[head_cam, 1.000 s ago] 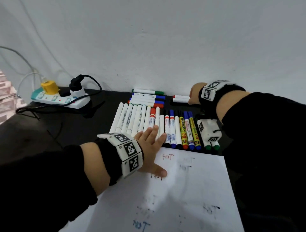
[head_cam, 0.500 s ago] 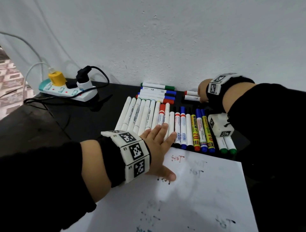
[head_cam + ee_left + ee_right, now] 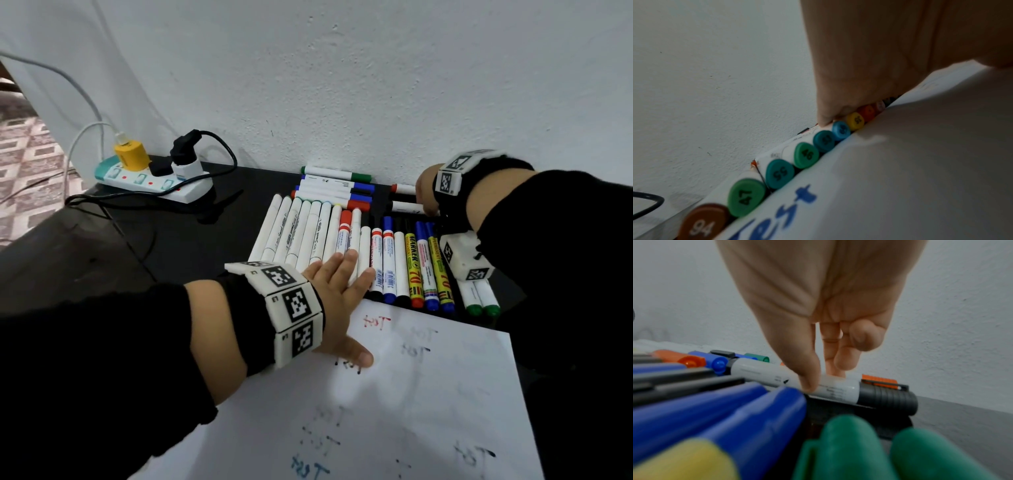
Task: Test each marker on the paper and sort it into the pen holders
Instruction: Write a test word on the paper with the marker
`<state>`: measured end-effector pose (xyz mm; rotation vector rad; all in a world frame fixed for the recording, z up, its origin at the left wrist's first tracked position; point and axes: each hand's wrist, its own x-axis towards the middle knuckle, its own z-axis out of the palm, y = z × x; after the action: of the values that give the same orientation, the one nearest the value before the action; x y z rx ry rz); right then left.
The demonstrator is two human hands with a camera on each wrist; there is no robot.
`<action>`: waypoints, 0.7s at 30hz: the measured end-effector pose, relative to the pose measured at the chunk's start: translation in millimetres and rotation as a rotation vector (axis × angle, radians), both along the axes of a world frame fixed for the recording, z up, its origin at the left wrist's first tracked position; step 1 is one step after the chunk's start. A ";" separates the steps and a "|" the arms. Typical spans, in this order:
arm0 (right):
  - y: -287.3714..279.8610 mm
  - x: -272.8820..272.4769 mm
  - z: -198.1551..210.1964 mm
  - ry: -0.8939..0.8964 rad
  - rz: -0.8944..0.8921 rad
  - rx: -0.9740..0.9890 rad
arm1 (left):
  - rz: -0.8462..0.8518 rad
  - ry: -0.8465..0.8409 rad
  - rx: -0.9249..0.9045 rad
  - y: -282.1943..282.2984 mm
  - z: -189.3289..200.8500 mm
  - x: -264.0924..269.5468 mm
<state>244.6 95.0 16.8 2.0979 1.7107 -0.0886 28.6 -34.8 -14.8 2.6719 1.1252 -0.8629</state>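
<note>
Her left hand lies flat at the near left, fingers straight, thumb splayed. Her right hand reaches far right, thumb and fingertips pinching downward, forearm stretched out.

right hand now pinches black-capped marker.

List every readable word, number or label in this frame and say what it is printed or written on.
"MARKER" and "70": yellow marker.
"PERMANENT": second yellow marker.
"94": brown cap.
"47": green cap.
"55": teal cap.
"46": next green cap.
"test", blue: paper.
Other caps' numbers, white markers' print and wrist tags: unreadable.
</note>
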 end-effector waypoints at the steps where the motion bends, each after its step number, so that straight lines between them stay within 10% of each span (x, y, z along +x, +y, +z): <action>1: 1.9 0.2 -1.2 -0.061 0.001 0.006 | -0.002 -0.001 0.001 -0.2 -0.1 -0.4; 21: -114.4 -45.2 80.8 0.258 -0.089 0.256 | 0.050 -0.120 0.033 -21.4 45.3 -7.3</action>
<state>199.5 -19.4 97.6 2.4404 1.8578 -0.1823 21.3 -56.2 30.5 2.6686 1.1821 -0.6719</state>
